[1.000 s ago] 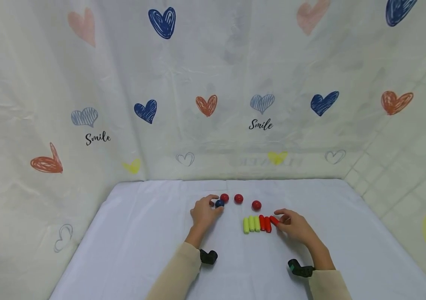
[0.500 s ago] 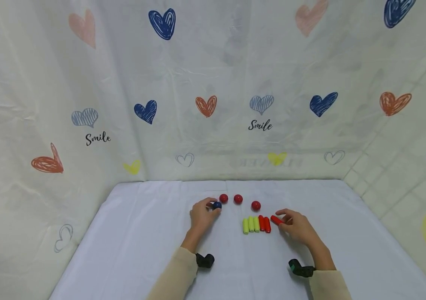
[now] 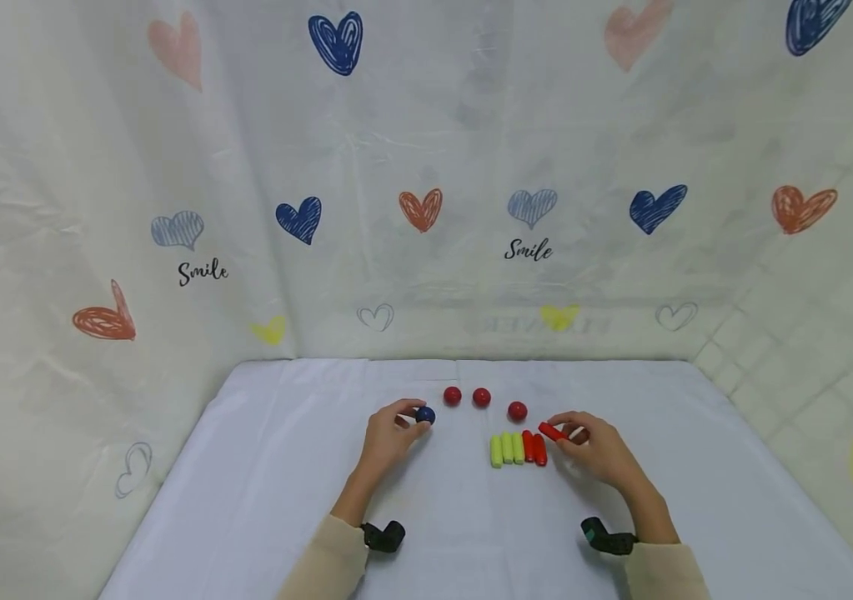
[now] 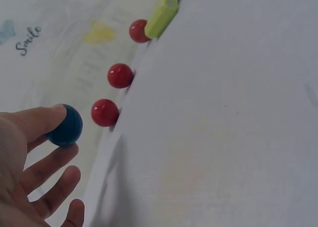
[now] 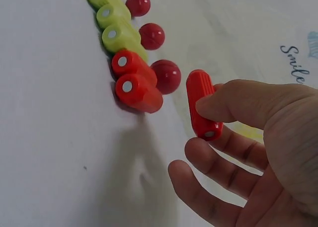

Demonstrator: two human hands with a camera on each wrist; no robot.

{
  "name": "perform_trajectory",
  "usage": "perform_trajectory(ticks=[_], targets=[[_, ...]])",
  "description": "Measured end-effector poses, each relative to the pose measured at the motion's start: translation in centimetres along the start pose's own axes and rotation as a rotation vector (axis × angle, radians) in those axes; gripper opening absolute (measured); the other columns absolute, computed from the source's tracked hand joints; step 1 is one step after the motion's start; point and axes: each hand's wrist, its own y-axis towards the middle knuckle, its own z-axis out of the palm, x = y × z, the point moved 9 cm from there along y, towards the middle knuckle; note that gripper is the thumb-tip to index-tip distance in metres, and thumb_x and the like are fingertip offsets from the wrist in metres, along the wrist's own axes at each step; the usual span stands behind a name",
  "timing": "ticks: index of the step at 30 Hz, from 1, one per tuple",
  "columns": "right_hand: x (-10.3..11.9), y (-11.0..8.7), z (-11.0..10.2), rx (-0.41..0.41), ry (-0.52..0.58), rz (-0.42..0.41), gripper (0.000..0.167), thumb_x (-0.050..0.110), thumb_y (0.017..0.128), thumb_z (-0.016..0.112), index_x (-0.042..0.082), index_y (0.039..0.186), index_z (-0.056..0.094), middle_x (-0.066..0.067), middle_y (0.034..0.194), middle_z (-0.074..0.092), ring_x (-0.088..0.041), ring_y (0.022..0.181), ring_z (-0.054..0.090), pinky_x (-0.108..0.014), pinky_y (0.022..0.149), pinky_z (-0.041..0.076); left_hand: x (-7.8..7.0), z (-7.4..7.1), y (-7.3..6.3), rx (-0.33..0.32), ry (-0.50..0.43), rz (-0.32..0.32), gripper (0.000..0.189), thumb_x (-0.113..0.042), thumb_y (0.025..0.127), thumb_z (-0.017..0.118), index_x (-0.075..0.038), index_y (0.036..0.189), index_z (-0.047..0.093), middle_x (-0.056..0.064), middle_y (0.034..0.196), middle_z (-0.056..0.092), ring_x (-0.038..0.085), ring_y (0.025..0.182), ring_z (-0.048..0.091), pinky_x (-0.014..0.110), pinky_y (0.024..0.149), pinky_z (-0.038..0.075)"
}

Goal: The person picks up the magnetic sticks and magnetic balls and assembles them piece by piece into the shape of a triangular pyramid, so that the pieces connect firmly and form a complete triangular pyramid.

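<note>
My left hand (image 3: 388, 435) pinches a glossy blue ball (image 4: 68, 126) between thumb and fingers, left of the red balls. Between thumb and forefinger of my right hand (image 3: 595, 450) is a red rod (image 5: 201, 105) with a pale dot on its end. Close beside that hand, two more red rods (image 3: 534, 448) lie side by side on the cloth. They continue a row of several lime-green rods (image 3: 507, 448). Behind the row is a red ball (image 3: 518, 411), with two others, a middle red ball (image 3: 482, 397) and a left red ball (image 3: 452, 396), farther back.
A white cloth (image 3: 261, 500) covers the table, whose back edge meets a pale curtain (image 3: 464, 283) printed with hearts and "Smile". A black wrist camera (image 3: 384, 537) sits on the left wrist, another black camera (image 3: 608, 537) on the right.
The left hand has drawn the blue ball away from the left red ball, leftward and toward me. The right hand has lifted its red rod off the end of the row.
</note>
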Motion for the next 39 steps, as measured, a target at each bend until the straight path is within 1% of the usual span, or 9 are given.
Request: perform_trajectory(ticks=[4,8,13,15,21,24,29,33,39], targets=[[1.7,0.0,0.4,0.01,0.039,-0.044,0.035,0.012,0.094,0.071,0.016,0.129,0.066,-0.01,0.112,0.064,-0.023,0.095,0.059,-0.03,0.068,0.059,0.0,-0.7,-0.5,0.016,-0.008,0.004,0.034,-0.025,0.09,0.08,-0.023,0.123,0.072,0.001,0.105,0.072,0.016,0.09,0.061,0.029,0.076,0.051],[3.5,0.0,1.1,0.025,0.091,-0.085,0.034,0.009,0.094,0.071,0.016,0.127,0.067,-0.011,0.111,0.063,-0.024,0.094,0.059,-0.033,0.068,0.061,-0.1,-1.3,-0.8,0.026,-0.036,0.016,0.036,-0.026,0.091,0.079,-0.02,0.125,0.072,0.001,0.106,0.072,0.017,0.091,0.061,0.03,0.076,0.052],[5.4,0.5,2.3,0.043,0.121,-0.141,0.033,0.007,0.093,0.071,0.014,0.125,0.067,-0.012,0.111,0.064,-0.024,0.093,0.059,-0.034,0.064,0.061,-0.2,-1.4,-1.1,0.046,-0.046,0.009,0.036,-0.028,0.093,0.077,-0.021,0.127,0.07,0.001,0.109,0.071,0.017,0.093,0.06,0.03,0.076,0.051],[6.1,0.8,2.8,0.058,0.129,-0.156,0.032,0.007,0.094,0.07,0.014,0.125,0.067,-0.012,0.111,0.064,-0.023,0.089,0.06,-0.033,0.061,0.06,-0.2,-1.3,-1.3,0.054,-0.047,0.006,0.036,-0.028,0.093,0.077,-0.021,0.128,0.07,0.001,0.109,0.071,0.017,0.093,0.06,0.03,0.077,0.051],[7.6,1.3,4.4,0.104,0.178,-0.149,0.029,0.008,0.095,0.068,0.018,0.122,0.069,-0.012,0.105,0.063,-0.026,0.074,0.064,-0.035,0.06,0.058,-0.4,-1.4,-1.6,0.056,-0.06,0.018,0.036,-0.028,0.093,0.076,-0.02,0.127,0.07,0.001,0.109,0.071,0.017,0.093,0.061,0.031,0.078,0.051],[8.3,1.4,4.9,0.11,0.178,-0.155,0.028,0.009,0.094,0.07,0.02,0.12,0.071,-0.009,0.104,0.062,-0.025,0.08,0.062,-0.036,0.062,0.059,-0.4,-1.3,-1.6,0.066,-0.067,0.022,0.034,-0.03,0.093,0.076,-0.023,0.125,0.07,0.0,0.11,0.071,0.017,0.093,0.061,0.031,0.078,0.051],[8.6,1.3,5.9,0.122,0.156,-0.148,0.028,0.009,0.093,0.072,0.022,0.119,0.072,-0.006,0.107,0.063,-0.021,0.091,0.059,-0.032,0.065,0.061,-0.3,-0.7,-1.9,0.09,-0.065,0.009,0.032,-0.033,0.092,0.077,-0.027,0.123,0.069,-0.001,0.111,0.071,0.016,0.094,0.061,0.03,0.078,0.051],[9.0,1.4,6.4,0.122,0.132,-0.164,0.03,0.008,0.092,0.074,0.024,0.117,0.073,-0.005,0.108,0.064,-0.021,0.092,0.059,-0.028,0.063,0.059,-0.4,-0.3,-2.0,0.112,-0.059,0.002,0.034,-0.034,0.092,0.077,-0.026,0.124,0.069,-0.002,0.112,0.071,0.016,0.094,0.06,0.03,0.078,0.051],[9.7,1.5,7.1,0.14,0.129,-0.212,0.031,0.008,0.091,0.075,0.025,0.117,0.073,-0.004,0.108,0.065,-0.022,0.094,0.06,-0.027,0.062,0.059,-0.8,0.0,-2.1,0.139,-0.07,0.02,0.039,-0.034,0.092,0.077,-0.022,0.127,0.068,-0.002,0.112,0.071,0.016,0.095,0.061,0.03,0.078,0.052]])
